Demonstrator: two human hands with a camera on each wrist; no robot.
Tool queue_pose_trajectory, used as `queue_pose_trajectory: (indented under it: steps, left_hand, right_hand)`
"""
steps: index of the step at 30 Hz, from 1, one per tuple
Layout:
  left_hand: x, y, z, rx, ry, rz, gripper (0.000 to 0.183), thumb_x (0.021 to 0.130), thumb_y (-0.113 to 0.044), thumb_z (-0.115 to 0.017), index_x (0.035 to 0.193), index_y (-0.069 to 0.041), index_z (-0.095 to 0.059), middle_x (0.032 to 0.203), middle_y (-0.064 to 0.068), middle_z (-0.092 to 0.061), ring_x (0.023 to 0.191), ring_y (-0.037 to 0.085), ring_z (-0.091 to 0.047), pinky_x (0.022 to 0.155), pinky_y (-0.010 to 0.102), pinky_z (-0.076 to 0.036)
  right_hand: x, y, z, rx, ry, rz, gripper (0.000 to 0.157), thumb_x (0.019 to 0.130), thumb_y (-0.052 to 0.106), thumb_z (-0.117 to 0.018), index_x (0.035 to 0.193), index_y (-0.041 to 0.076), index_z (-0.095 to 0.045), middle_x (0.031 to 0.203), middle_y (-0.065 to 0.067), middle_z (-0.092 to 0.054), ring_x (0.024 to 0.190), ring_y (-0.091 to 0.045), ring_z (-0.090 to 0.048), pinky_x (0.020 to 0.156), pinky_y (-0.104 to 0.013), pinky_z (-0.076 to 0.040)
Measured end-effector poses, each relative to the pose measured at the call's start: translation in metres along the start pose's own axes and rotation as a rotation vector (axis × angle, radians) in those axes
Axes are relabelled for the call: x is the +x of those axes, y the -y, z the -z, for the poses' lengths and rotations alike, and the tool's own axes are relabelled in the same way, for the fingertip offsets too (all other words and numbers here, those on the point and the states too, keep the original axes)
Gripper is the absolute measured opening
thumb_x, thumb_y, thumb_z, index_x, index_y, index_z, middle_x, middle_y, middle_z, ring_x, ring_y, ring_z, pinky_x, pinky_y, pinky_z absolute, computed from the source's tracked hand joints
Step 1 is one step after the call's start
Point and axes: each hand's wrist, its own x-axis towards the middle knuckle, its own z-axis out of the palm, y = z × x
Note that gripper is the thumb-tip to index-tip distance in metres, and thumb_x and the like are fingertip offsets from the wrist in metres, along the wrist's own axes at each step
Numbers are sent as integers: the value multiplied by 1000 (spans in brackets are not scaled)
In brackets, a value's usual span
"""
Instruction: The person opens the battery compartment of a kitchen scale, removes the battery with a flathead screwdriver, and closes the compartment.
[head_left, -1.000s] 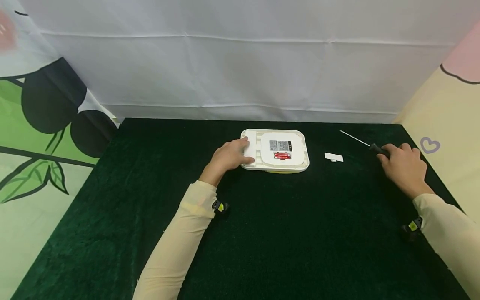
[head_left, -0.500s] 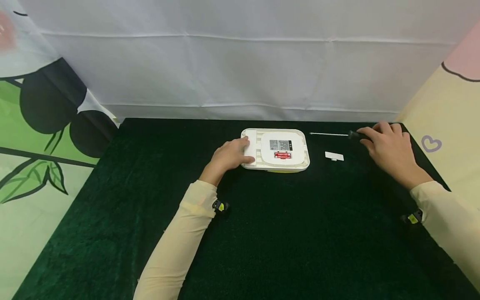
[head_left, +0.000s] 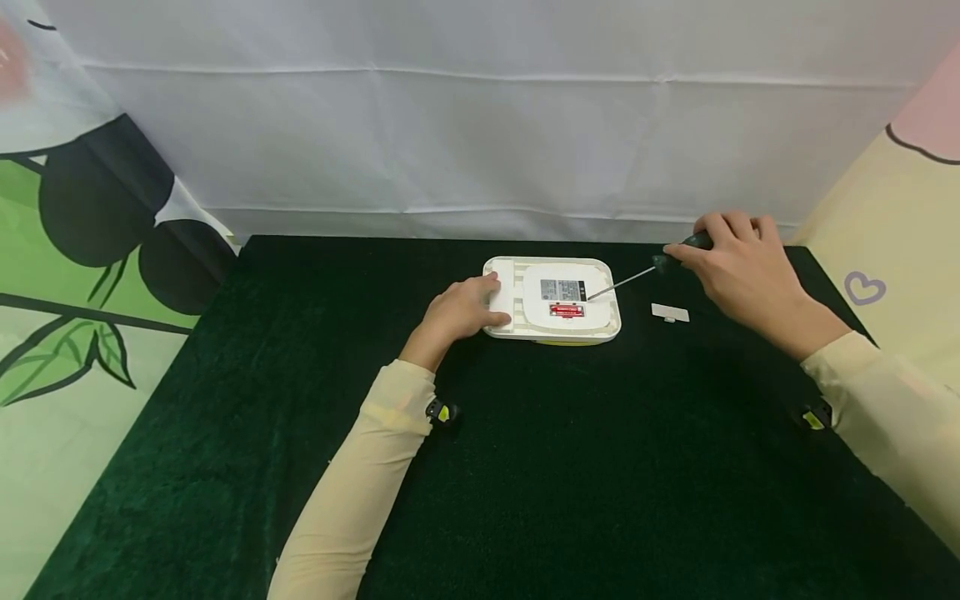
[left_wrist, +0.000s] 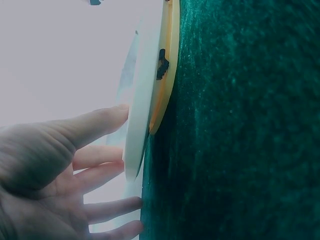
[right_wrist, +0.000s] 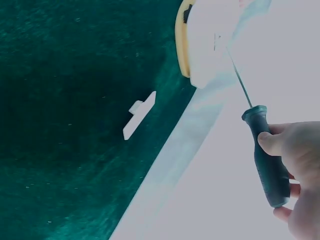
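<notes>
A white rounded device (head_left: 533,332) lies on the dark green cloth, its yellow part underneath. On its upturned face sit a grey label (head_left: 561,290) and red batteries (head_left: 566,311) in an uncovered slot. My left hand (head_left: 459,312) holds the device's left end, thumb and forefinger at its edge; in the left wrist view the other fingertips reach down beside it. My right hand (head_left: 742,271) grips the dark handle of a screwdriver (right_wrist: 270,165). Its thin shaft slants down left, the tip overlapping the device's face beside the label and batteries in the head view.
A small white battery cover (head_left: 670,313) with a tab lies on the cloth right of the device. Behind the table hangs a white curtain (head_left: 435,142). Printed cloth (head_left: 90,333) stands at the left side, and a yellow one with a heart at the right.
My right hand has lifted the screwdriver from the table's right side and brought it leftward, turning its tip down over the device. My left hand and the device have stayed in place.
</notes>
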Motion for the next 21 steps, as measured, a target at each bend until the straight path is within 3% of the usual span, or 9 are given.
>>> queue_pose_trajectory:
  steps: [12,21]
  left_hand:
    - [0,0,1,9,10,-1,72,92,-42,-67,153,-21,-35,161,3,-30,145,26,-32,114,51,-29]
    - [0,-1,2,4,12,12,72,91,-43,-67,153,-21,-36,161,2,-30,144,24,-34,114,50,-30]
  right_hand:
    - [11,11,7,-36,49,60,33,86,5,-68,118,17,-70,114,-22,-51,107,-43,-44,84,-63,-37]
    - [21,17,17,-91,85,93,36,86,4,-69,120,18,-68,116,-25,-49,110,-45,-43,87,-64,-36]
